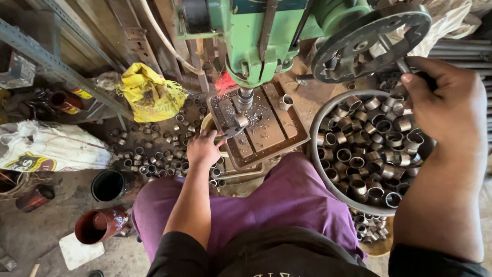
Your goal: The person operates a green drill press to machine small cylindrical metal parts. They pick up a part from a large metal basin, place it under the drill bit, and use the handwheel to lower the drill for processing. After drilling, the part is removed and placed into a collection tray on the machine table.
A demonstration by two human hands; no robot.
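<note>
Short metal ring (241, 121) on the drill table (271, 134), under the drill chuck (244, 97), just beyond the left hand (203, 149), fingers curled on a holder gripping it. Right hand (445, 105): fingers wrapped around the feed-wheel handle (405, 66), above the bowl of rings (315, 154).

The drill head (256, 46) overhung the worktop (266, 128), leaving a low gap above the ring (241, 121). The bowl (313, 154) crowded its right edge; the front edge lay open.
</note>
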